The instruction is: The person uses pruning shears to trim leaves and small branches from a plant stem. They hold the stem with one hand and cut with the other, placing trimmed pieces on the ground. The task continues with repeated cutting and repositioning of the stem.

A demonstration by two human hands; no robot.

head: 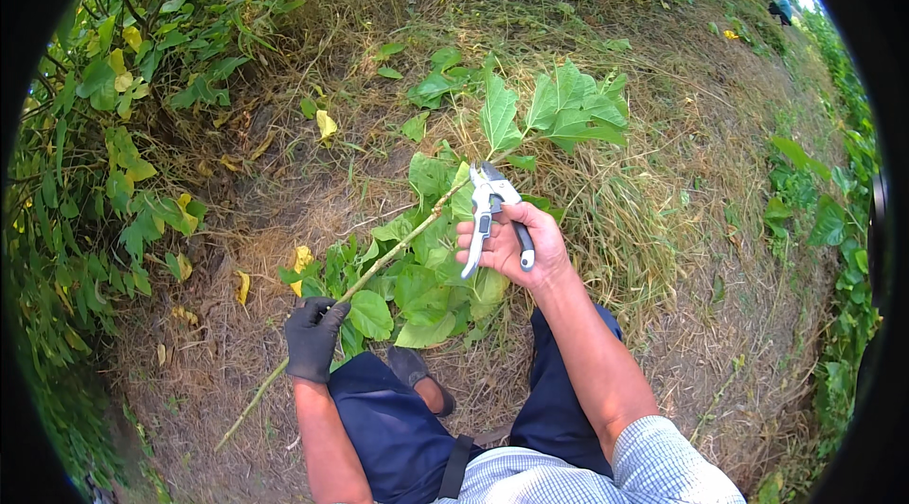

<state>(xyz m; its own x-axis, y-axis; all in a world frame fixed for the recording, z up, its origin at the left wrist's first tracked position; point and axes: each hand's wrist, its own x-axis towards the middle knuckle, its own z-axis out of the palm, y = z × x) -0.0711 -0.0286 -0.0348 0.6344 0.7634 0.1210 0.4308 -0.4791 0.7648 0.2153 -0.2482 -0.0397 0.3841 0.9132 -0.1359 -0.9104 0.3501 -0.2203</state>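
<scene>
My left hand [312,337], in a dark glove, is closed around a long, thin leafy branch [394,250]. Its bare lower end slants down to the left, past the glove. In my bare right hand [541,243] I hold a pair of bypass pruning shears [499,184] with white and dark handles, spread apart. The blades are up against the branch, just below a tuft of large green leaves [568,106] at its far end; whether they touch the stem I cannot tell. Beneath the branch lies a heap of broad green leaves [422,291] on the ground.
Dense leafy shrubs [142,206] with some yellowing leaves rise on the left. Dry grass [618,234] covers the ground to the right of the heap. More green plants [831,220] line the right edge. My shoe [410,364] is close to the heap. A dark-and-teal shape [781,9] shows far off.
</scene>
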